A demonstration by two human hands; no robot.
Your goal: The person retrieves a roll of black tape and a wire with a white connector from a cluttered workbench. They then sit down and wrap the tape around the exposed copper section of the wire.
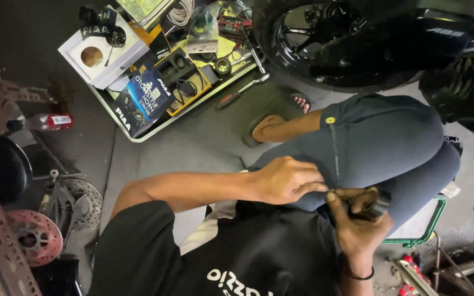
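The left hand (pixel 286 180) pinches its fingers (pixel 315 186) together on a thin end at the black cylinder (pixel 378 203), which the right hand (pixel 357 222) clamps above the lap; best to keep that grip steady. The cylinder sits just right of the left fingertips.

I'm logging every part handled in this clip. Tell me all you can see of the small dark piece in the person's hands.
The small dark piece is a short black cylinder, looking like rubber or plastic, lying roughly level over the lap. The right hand grips it from below, while the left hand pinches at its near end. The fingers hide most of it, so further detail cannot be made out.
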